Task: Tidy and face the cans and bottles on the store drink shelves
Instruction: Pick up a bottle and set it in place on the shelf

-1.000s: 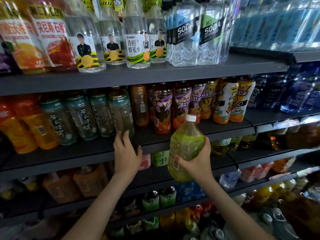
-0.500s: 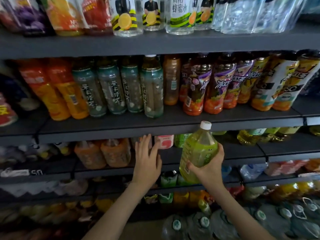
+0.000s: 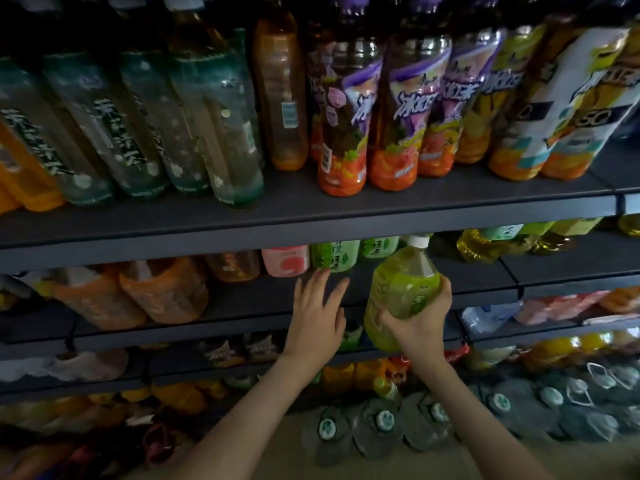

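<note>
A: Grip status?

B: Right hand (image 3: 417,322) wrapped around the lower body of one green tea bottle (image 3: 401,292), white cap up, tilted slightly left. It's held in the air in front of the front edge of the second shelf (image 3: 242,318), not resting on anything.

A: Left?

B: Left hand (image 3: 317,318) holds nothing, fingers spread, palm toward that same front edge, fingertips just below a green-labelled bottle (image 3: 334,256) at the back (contact with the shelf: cannot tell).

A: Counts nearby?

B: Behind the hands: one pink bottle (image 3: 285,259), two green-labelled ones showing. Left on that shelf, two orange bottles (image 3: 162,289) near the front edge. Top shelf (image 3: 311,220): four teal-labelled bottles (image 3: 207,126), then three purple-labelled bottles (image 3: 391,109) close to its front edge. More to the right, too blurred to count.
</note>
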Demonstrator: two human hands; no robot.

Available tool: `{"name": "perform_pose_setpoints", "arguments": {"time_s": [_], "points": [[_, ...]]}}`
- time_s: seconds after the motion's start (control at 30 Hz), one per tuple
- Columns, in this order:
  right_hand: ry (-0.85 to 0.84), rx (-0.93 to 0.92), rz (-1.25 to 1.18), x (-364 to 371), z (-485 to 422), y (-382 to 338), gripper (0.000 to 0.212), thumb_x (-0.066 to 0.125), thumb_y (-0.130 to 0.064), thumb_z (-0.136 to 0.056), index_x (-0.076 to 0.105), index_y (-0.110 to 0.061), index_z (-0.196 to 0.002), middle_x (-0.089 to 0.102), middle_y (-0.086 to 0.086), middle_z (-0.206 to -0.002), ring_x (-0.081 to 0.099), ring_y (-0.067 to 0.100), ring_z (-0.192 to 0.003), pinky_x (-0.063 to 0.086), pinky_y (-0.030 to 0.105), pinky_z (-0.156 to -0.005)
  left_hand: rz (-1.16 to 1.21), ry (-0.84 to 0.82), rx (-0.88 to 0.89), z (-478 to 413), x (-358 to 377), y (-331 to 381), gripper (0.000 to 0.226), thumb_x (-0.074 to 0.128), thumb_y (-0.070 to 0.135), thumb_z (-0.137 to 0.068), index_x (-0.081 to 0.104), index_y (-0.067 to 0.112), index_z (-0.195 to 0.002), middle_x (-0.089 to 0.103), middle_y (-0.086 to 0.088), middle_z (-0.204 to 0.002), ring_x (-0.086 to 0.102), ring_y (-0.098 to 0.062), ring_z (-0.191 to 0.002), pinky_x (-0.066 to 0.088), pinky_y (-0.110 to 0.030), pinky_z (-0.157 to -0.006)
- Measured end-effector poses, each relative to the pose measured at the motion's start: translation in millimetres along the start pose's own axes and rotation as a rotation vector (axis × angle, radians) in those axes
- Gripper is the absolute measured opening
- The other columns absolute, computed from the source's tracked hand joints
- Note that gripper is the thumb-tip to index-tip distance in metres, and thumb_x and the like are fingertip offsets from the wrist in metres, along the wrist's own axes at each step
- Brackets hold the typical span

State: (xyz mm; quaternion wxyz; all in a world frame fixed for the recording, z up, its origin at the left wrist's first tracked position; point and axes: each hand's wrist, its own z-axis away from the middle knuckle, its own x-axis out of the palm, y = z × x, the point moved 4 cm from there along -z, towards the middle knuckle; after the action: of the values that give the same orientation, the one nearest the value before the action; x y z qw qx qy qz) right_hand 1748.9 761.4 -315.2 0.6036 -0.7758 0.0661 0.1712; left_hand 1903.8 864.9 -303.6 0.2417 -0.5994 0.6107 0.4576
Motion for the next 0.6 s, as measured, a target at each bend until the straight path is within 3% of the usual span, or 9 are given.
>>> {"name": "perform_pose_setpoints", "arguments": {"time_s": [0.13,0.23,0.4,0.6], "points": [[0.068,0.036,-0.036,-17,-36,33,0.109,0.085,-0.032,-0.051,0.021,-0.021,-0.138,0.032,0.002,-0.130,0.039,0.022,-0.123,0.038,0.040,-0.106,-0.067,-0.011,-0.111,-18,34,5,0.059,0.068,0.015,-0.081,0.047,0.014,-0.136,0.043,-0.023,-0.136,0.029,-0.034,-0.129,0.033,-0.060,-0.105],[0.070,0.032,-0.050,-27,-55,50,0.109,0.086,-0.022,-0.058,0.018,-0.013,-0.143,0.030,0.008,-0.136,0.034,0.026,-0.128,0.030,0.030,-0.105,-0.116,-0.003,-0.143,-32,60,7,0.065,0.071,0.017,-0.079,0.044,0.015,-0.138,0.037,-0.025,-0.140,0.024,-0.036,-0.130,0.037,-0.064,-0.099],[0.124,-0.008,-0.093,-45,-65,72,0.109,0.087,-0.018,-0.062,0.016,-0.019,-0.145,0.026,-0.005,-0.131,0.029,0.009,-0.123,0.026,0.026,-0.104,-0.187,0.078,-0.208,-54,98,8,0.076,0.066,0.033,-0.082,0.026,0.021,-0.146,0.014,-0.019,-0.150,0.014,-0.040,-0.137,0.017,-0.067,-0.104],[0.209,-0.107,-0.180,-59,-69,84,0.109,0.087,-0.015,-0.060,0.019,-0.017,-0.144,0.026,-0.007,-0.127,0.028,0.002,-0.118,0.025,0.017,-0.100,-0.229,0.208,-0.181,-71,129,20,0.085,0.065,0.042,-0.083,0.016,0.025,-0.150,0.003,-0.018,-0.155,0.003,-0.040,-0.141,0.005,-0.064,-0.104]]}}
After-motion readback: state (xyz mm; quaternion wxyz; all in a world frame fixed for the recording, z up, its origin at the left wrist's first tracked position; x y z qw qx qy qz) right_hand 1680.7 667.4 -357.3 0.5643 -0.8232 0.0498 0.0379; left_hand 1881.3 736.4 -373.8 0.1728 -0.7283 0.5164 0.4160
